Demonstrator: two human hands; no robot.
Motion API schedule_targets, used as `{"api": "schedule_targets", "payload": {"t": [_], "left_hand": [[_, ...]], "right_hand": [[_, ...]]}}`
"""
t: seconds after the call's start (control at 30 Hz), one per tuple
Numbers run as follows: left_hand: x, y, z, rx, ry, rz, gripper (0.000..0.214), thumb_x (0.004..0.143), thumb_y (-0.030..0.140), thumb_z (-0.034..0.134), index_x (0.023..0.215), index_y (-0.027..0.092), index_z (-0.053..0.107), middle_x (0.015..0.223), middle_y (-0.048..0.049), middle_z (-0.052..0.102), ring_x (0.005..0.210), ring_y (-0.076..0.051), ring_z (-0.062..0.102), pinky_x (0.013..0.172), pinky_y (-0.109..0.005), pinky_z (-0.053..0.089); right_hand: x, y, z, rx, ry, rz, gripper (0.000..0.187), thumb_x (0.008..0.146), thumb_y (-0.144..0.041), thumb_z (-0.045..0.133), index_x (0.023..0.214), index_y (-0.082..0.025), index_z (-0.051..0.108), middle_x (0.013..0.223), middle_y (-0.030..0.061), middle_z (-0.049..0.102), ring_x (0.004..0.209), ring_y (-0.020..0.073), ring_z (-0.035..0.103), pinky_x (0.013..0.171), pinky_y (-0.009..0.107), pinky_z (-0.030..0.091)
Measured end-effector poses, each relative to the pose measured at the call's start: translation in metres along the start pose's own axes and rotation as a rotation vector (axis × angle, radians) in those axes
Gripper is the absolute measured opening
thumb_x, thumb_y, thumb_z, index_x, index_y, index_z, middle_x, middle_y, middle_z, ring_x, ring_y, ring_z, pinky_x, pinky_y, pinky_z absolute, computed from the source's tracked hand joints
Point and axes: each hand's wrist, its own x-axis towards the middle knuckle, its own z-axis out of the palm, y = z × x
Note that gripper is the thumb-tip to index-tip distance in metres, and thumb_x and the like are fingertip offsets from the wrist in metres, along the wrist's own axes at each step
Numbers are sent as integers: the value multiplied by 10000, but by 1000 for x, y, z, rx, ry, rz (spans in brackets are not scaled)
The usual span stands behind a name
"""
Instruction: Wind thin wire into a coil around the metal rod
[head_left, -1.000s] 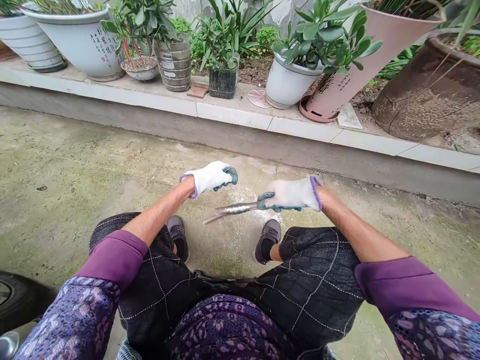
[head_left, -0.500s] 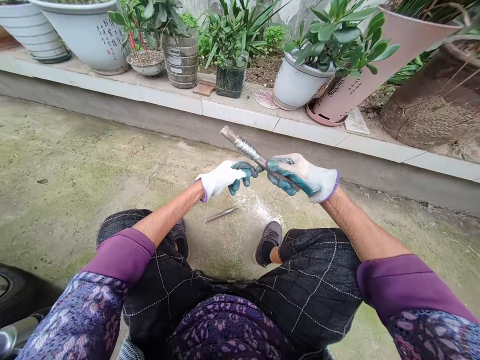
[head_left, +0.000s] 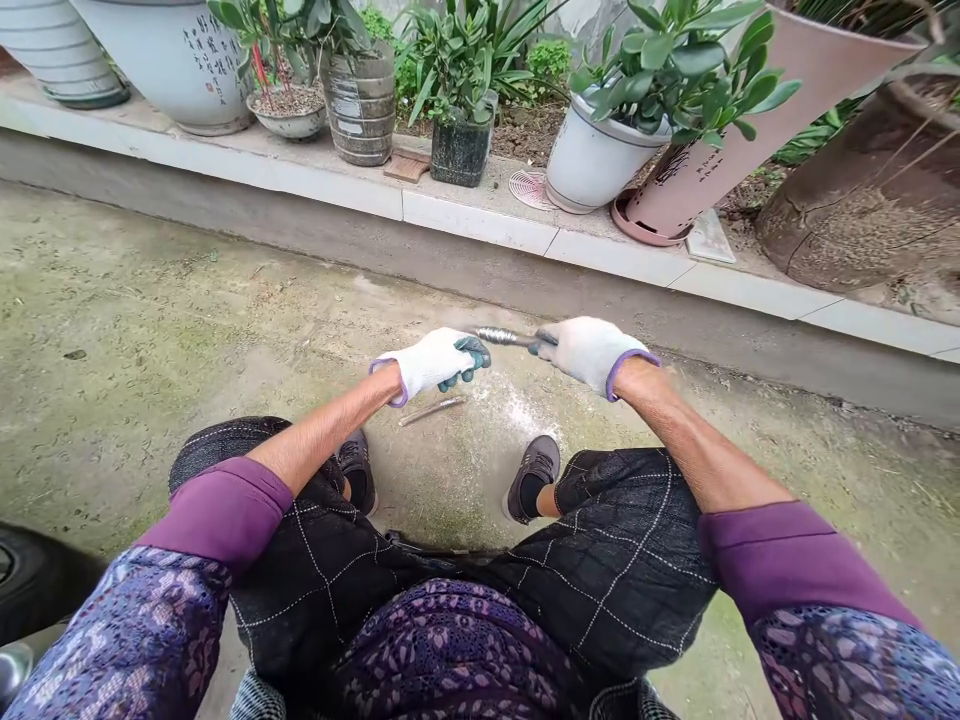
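Characters [head_left: 709,163] on pink pot [head_left: 739,160] were illegible. Stick [head_left: 504,337] was before ledge [head_left: 480,222], roughly parallel, wire-wound end pointing left. Right hand [head_left: 589,352] was clamped on stick; left hand [head_left: 446,358] curled, grip unclear.

Open ground [head_left: 150,320] left of the left hand [head_left: 433,360]; I could pass there. Wire-wrapped rod [head_left: 506,337], gripped by the right hand [head_left: 589,352], crosses most of the gap between them. Thin stick [head_left: 431,411] lies low, nearer side. Ledge [head_left: 480,222] bars the far side; shoes [head_left: 534,475] flank the near gap.
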Motion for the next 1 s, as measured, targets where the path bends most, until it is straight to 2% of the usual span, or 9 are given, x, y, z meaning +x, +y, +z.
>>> {"api": "schedule_targets", "payload": {"t": [0.1, 0.17, 0.3, 0.43, 0.5, 0.63, 0.73, 0.87, 1.0], "left_hand": [[6, -1, 6, -140, -39, 41, 238, 831, 214, 577, 992, 136, 734, 730, -21, 658, 482, -67, 487, 423, -178, 409], [10, -2, 6, -215, -53, 71, 250, 845, 208, 551, 1011, 138, 724, 769, -23, 662, 474, -65, 486, 419, -186, 418], [14, -3, -4, -189, -24, 51, 223, 846, 199, 549, 988, 145, 712, 795, -27, 669, 473, -66, 496, 422, -185, 420], [11, -1, -18, -24, 0, 34, 181, 789, 145, 580, 896, 133, 726, 712, -19, 645, 504, -73, 511, 440, -164, 400], [8, -1, -20, 37, -10, 48, 192, 771, 139, 575, 881, 136, 733, 717, -16, 643, 528, -80, 521, 449, -167, 413], [4, -2, -8, 151, -59, -3, 224, 756, 137, 571, 900, 131, 742, 693, -9, 634, 491, -85, 505, 423, -185, 408], [5, -2, 3, 98, -53, -45, 264, 768, 141, 565, 964, 122, 741, 689, -9, 635, 466, -84, 497, 405, -191, 398], [10, -4, 5, -49, -34, -1, 287, 798, 144, 536, 1008, 134, 730, 760, -19, 676, 470, -70, 495, 415, -183, 416], [11, -8, -2, -107, -25, -8, 245, 812, 138, 529, 964, 138, 721, 759, -14, 679, 467, -63, 497, 433, -179, 436]], "right_hand": [[-3, 1, -14, 153, 175, 79, 285, 943, -416, 515, 958, -178, 670, 766, 72, 611, 617, 152, 510, 508, 252, 372], [-11, -3, -20, 474, 206, 73, 290, 921, -444, 554, 953, -177, 662, 726, 42, 583, 532, 116, 448, 437, 227, 365], [-31, -12, -25, 934, -11, -127, 389, 844, -497, 661, 1026, -155, 683, 672, 3, 529, 480, 91, 408, 358, 207, 363], [-40, -17, -16, 742, -378, -209, 393, 844, -489, 642, 1028, -148, 707, 650, -2, 551, 447, 78, 416, 360, 201, 329], [-35, -18, -7, 515, -459, -214, 326, 868, -447, 607, 994, -167, 720, 657, 4, 581, 450, 82, 426, 384, 214, 319], [-13, -19, 10, -109, -255, -134, 265, 889, -356, 552, 893, -179, 750, 680, 60, 645, 557, 157, 532, 503, 281, 351], [-1, -14, 9, -274, -37, -34, 342, 921, -397, 508, 1019, -177, 751, 833, 125, 709, 693, 226, 620, 578, 319, 382], [1, -9, -5, -84, 155, -3, 359, 940, -431, 489, 1076, -190, 718, 859, 100, 696, 695, 202, 599, 582, 302, 386], [-12, -13, -16, 451, 172, 16, 339, 921, -433, 522, 1008, -160, 704, 735, 43, 607, 517, 115, 470, 458, 254, 372]]}}
